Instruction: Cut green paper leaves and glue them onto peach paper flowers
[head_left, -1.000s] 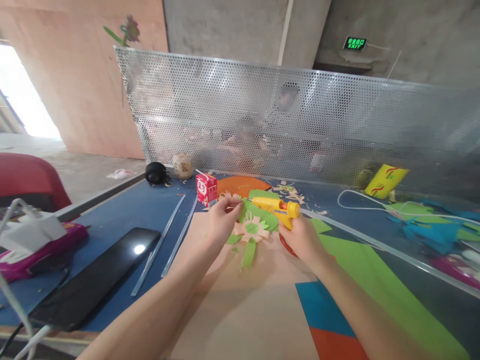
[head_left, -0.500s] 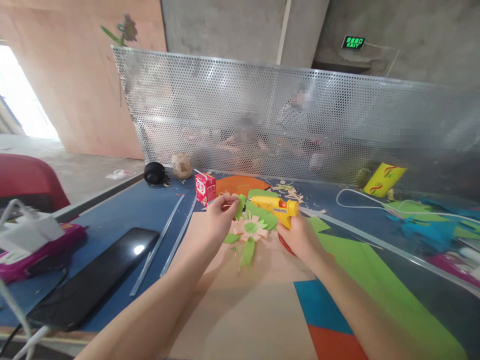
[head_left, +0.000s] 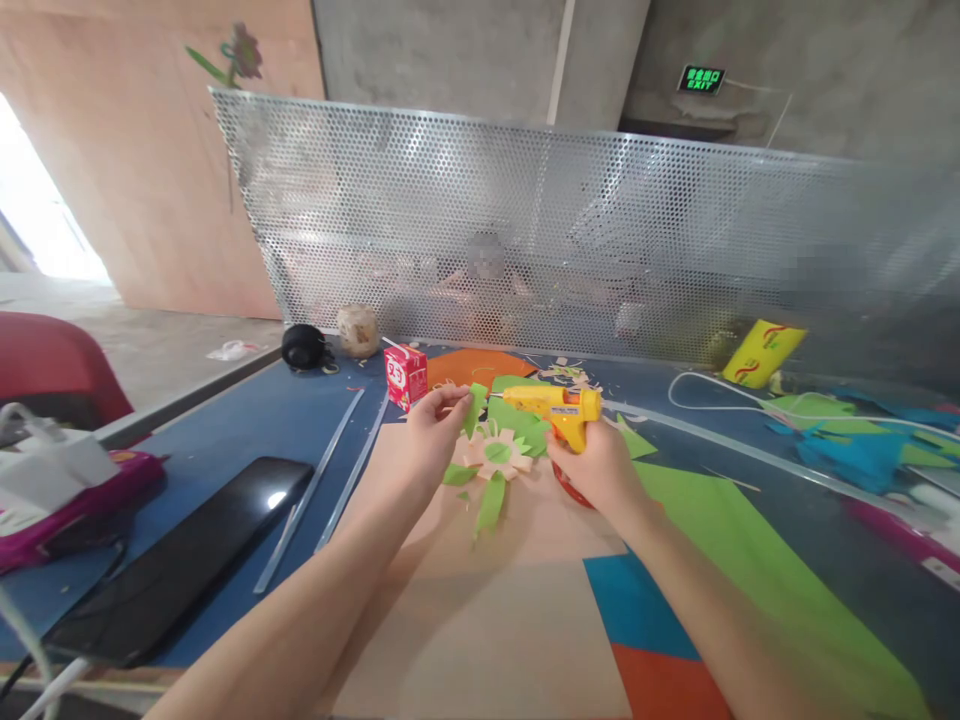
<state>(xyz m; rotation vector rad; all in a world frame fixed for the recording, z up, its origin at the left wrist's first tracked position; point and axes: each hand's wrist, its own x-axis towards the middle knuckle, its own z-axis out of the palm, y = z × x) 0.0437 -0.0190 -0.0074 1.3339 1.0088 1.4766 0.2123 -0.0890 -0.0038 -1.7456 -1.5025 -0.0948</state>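
Note:
My left hand (head_left: 439, 425) pinches a small green paper leaf (head_left: 475, 408) between thumb and fingers. In my right hand (head_left: 592, 460) is a yellow hot glue gun (head_left: 551, 403), its nozzle pointing left, close by the leaf; whether the tip touches it I cannot tell. Below both hands a paper flower (head_left: 497, 455), with pale peach petals and a green centre, lies on a peach paper sheet (head_left: 480, 620). One green leaf (head_left: 491, 502) sticks out from the flower toward me. A red round object (head_left: 570, 487), partly hidden, sits under my right hand.
Left of the sheet are clear glue sticks (head_left: 311, 490), a black phone (head_left: 187, 550) and a red drink carton (head_left: 405, 375). Green paper (head_left: 765, 580) and a white cable (head_left: 720, 428) lie to the right. A perforated metal screen (head_left: 450, 220) stands behind, a person beyond it.
The glue gun has tilted slightly, and the leaf in my left hand stands more upright. The whole view has shifted a little.

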